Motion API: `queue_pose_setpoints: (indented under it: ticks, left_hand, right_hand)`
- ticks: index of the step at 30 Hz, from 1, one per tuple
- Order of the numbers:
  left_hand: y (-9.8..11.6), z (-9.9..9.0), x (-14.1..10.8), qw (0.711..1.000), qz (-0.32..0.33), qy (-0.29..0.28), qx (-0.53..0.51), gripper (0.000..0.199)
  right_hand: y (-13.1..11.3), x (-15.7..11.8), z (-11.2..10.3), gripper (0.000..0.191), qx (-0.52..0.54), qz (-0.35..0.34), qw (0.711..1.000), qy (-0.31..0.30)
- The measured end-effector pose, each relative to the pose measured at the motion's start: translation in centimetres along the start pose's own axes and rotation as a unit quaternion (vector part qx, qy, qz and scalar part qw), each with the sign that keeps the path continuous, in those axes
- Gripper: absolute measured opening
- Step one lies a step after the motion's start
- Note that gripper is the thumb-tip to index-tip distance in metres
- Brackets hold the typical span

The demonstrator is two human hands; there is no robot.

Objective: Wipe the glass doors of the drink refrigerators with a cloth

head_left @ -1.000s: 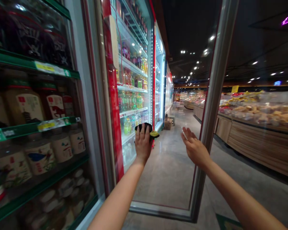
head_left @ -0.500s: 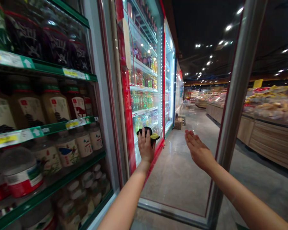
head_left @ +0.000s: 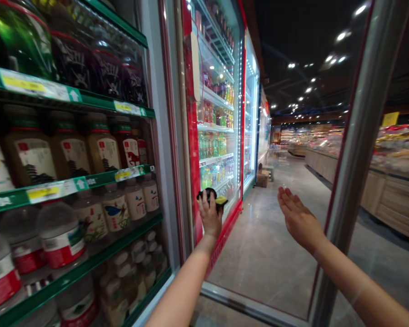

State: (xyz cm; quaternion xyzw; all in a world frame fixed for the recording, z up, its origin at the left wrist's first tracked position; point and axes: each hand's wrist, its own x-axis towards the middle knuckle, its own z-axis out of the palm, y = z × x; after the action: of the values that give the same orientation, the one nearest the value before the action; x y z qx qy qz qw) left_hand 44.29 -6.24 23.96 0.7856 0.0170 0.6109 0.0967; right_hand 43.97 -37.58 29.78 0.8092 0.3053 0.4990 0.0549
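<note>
My left hand [head_left: 210,217] is closed on a small black and yellow object [head_left: 221,200], which pokes out past the fingers near the inner side of the glass door. My right hand [head_left: 301,222] is open, fingers stretched and together, its palm toward the glass of the open cooler door and nothing held. The metal door frame [head_left: 359,136] stands upright just right of that hand. On the left, the cooler's green-edged shelves [head_left: 98,180] hold rows of bottles, such as a bottle with a red and white label [head_left: 60,240].
Beyond the glass stands a red-framed lit drinks cooler [head_left: 243,113]. A grey floor aisle [head_left: 276,200] runs into the distance. Wood-panelled display counters [head_left: 388,193] with packaged goods line the right. A brown box [head_left: 262,178] sits on the floor by the coolers.
The view has turned left, so the shelves, door and aisle appear further right. Both hands stay in nearly the same pose, the left still holding the black and yellow object.
</note>
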Motion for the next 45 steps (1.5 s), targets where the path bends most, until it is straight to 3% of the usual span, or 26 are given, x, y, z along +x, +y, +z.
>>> queue_pose_setpoints:
  ticks: [2, 4, 5, 6, 9, 11, 13, 16, 18, 21, 24, 26, 28, 33, 35, 37, 42, 45]
  left_hand:
    - [0.3, 0.1, -1.4, 0.992, 0.112, -0.050, -0.002, 0.067]
    - [0.5, 0.0, -0.4, 0.972, 0.217, -0.089, -0.015, 0.065]
    - [0.5, -0.1, 0.8, 0.968, 0.233, -0.095, -0.021, 0.065]
    - [0.3, -0.2, 2.2, 0.971, 0.218, -0.091, -0.026, 0.064]
    - [-0.9, -0.4, 5.1, 0.996, 0.071, -0.035, -0.029, 0.064]
    - [-1.9, -0.5, 4.4, 1.000, -0.011, 0.001, -0.023, 0.065]
    - [-2.8, -0.5, 2.0, 0.999, -0.042, 0.009, -0.011, 0.066]
    - [-4.4, -1.1, -0.9, 1.000, -0.008, -0.016, 0.006, 0.060]
    - [-5.8, -2.1, -0.3, 0.999, 0.031, -0.037, 0.007, 0.054]
    - [-7.7, -3.8, 4.0, 0.997, 0.062, -0.051, 0.007, 0.053]
    - [-8.8, -4.7, 9.0, 0.998, 0.050, -0.028, 0.035, 0.056]
    - [-9.2, -4.7, 10.4, 0.997, 0.032, -0.015, 0.063, 0.057]
    - [-9.6, -4.4, 9.4, 0.996, 0.032, -0.018, 0.082, 0.056]
    - [-10.6, -3.4, 1.7, 0.993, 0.042, -0.031, 0.102, 0.065]
    - [-10.9, -3.2, 0.5, 0.993, 0.038, -0.033, 0.106, 0.068]
    - [-10.8, -3.3, 1.9, 0.993, 0.037, -0.034, 0.107, 0.067]
    - [-9.7, -3.6, 10.3, 0.995, 0.024, -0.014, 0.092, 0.056]
    - [-9.2, -3.3, 11.5, 0.996, 0.017, 0.017, 0.090, 0.051]
  right_hand:
    - [-0.9, 0.7, -1.0, 0.080, -0.003, 0.017, 1.000, -0.012]
    - [-1.9, 1.4, -1.9, 0.073, -0.005, 0.021, 0.999, -0.026]
    - [-2.3, 1.8, -2.1, 0.070, -0.004, 0.019, 0.999, -0.032]
    - [-2.7, 2.0, -2.0, 0.067, -0.004, 0.017, 0.999, -0.035]
    - [-3.4, 2.2, -0.8, 0.071, -0.006, 0.013, 0.999, -0.035]
    - [-3.4, 1.8, 0.5, 0.080, -0.005, 0.013, 1.000, -0.028]
    - [-3.2, 1.4, 1.4, 0.088, 0.002, 0.012, 1.000, -0.021]
    - [-3.0, 1.0, 1.8, 0.097, 0.012, 0.008, 1.000, -0.011]
    - [-2.9, 0.9, 1.6, 0.100, 0.016, 0.004, 1.000, -0.008]
    - [-3.1, 1.0, 1.3, 0.099, 0.017, 0.003, 1.000, -0.007]
    - [-3.4, 1.1, 1.0, 0.093, 0.015, 0.006, 1.000, -0.008]
    - [-3.5, 1.0, 0.9, 0.088, 0.013, 0.011, 1.000, -0.010]
    - [-3.6, 0.9, 0.9, 0.083, 0.012, 0.012, 1.000, -0.011]
    - [-3.6, 0.2, 1.4, 0.087, 0.020, 0.000, 1.000, 0.013]
    - [-3.7, 0.1, 1.4, 0.090, 0.027, -0.001, 0.999, 0.025]
    - [-3.9, 0.2, 1.3, 0.091, 0.034, -0.003, 0.999, 0.035]
    - [-4.2, 0.5, 0.8, 0.093, 0.047, 0.006, 0.998, 0.043]
    - [-4.1, 0.6, 1.0, 0.092, 0.046, 0.005, 0.998, 0.043]
